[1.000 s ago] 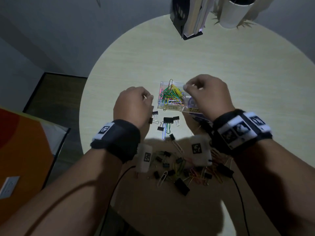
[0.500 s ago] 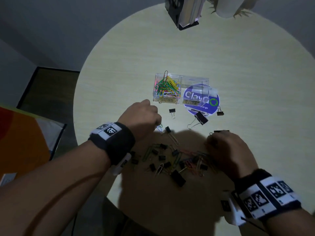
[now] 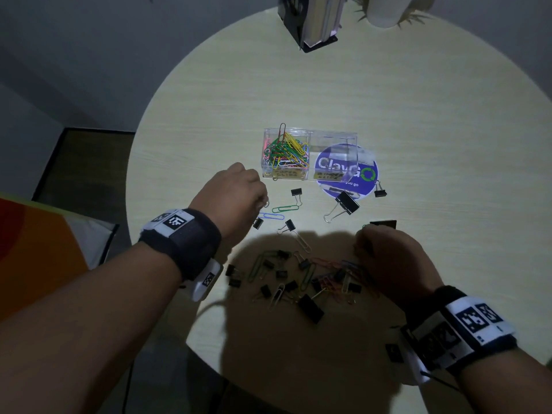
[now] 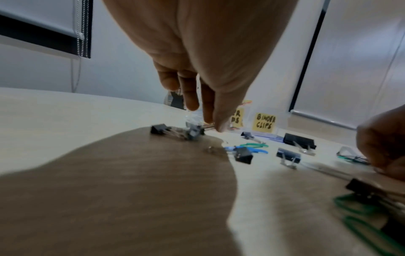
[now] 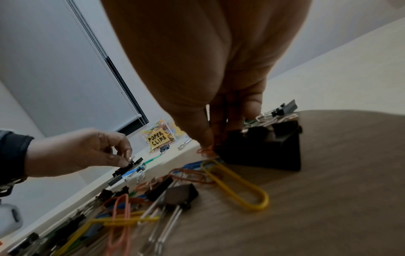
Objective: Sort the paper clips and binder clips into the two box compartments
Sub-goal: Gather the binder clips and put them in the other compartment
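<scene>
A clear two-compartment box point(image 3: 310, 135) stands mid-table. Its left half is full of coloured paper clips point(image 3: 285, 153); the right half, labelled binder clips point(image 4: 264, 122), looks empty. Loose paper clips and black binder clips point(image 3: 298, 279) lie in a pile nearer me. My left hand point(image 3: 264, 201) is low at the pile's left, thumb and finger pinching the wire of a small binder clip point(image 5: 128, 167). My right hand point(image 3: 361, 239) is curled at the pile's right end. Its thumb tip pinches an orange paper clip point(image 5: 205, 151) beside a large black binder clip point(image 5: 263, 147).
A round blue sticker point(image 3: 364, 174) lies under the box's right half. A book stand point(image 3: 307, 22) and a white pot point(image 3: 385, 10) are at the table's far edge. More binder clips point(image 3: 346, 203) lie between box and pile. An orange panel point(image 3: 30, 249) is left of the table.
Both hands have come back from above the box to the loose clips. The right hand went down to the pile's right end, the left hand to the clips just left of the box.
</scene>
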A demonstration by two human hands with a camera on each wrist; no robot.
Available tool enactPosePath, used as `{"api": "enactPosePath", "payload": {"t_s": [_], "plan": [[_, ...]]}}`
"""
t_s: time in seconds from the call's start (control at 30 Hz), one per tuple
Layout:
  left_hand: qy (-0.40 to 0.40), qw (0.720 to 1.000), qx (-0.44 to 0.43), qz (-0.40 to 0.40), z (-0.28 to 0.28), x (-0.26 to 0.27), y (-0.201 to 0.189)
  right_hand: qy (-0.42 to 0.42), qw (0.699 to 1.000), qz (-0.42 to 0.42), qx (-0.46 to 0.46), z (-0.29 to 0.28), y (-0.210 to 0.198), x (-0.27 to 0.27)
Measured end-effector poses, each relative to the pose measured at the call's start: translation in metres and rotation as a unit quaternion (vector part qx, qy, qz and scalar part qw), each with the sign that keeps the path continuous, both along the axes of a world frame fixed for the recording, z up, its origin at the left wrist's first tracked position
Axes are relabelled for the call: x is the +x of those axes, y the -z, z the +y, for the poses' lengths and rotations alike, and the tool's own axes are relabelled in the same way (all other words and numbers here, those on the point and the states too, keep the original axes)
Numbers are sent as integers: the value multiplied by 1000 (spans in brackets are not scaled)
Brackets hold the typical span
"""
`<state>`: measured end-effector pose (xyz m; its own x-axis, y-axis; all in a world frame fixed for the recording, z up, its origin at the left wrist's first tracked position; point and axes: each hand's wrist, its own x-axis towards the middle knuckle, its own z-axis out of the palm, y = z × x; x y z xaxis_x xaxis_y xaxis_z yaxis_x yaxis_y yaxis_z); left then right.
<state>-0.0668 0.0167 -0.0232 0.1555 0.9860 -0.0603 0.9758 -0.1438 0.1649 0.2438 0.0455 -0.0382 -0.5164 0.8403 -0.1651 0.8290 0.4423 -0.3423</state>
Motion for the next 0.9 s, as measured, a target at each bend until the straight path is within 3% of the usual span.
{"api": "enactPosePath", "payload": {"t_s": [0.2,0.3,0.43,0.63,0.8,0.9], "plan": [[-44,999,-8,-6,-1,9,1,3,1000,9,-21,-2,-7,-7],[-11,998,-63,22,-1,24,1,6,998,56,-20,0,-16,-15],[-43,993,-111,14,1,30,5,2,994,92,-67,-6,-23,-48],[-85,984,-155,-35,3,31,6,-43,994,-18,-103,-13,-4,-84],[-130,964,-209,-97,6,26,7,-26,995,-21,-95,-13,0,-80],[-108,970,-206,-70,9,27,7,-45,994,-33,-95,-10,-5,-77]]}}
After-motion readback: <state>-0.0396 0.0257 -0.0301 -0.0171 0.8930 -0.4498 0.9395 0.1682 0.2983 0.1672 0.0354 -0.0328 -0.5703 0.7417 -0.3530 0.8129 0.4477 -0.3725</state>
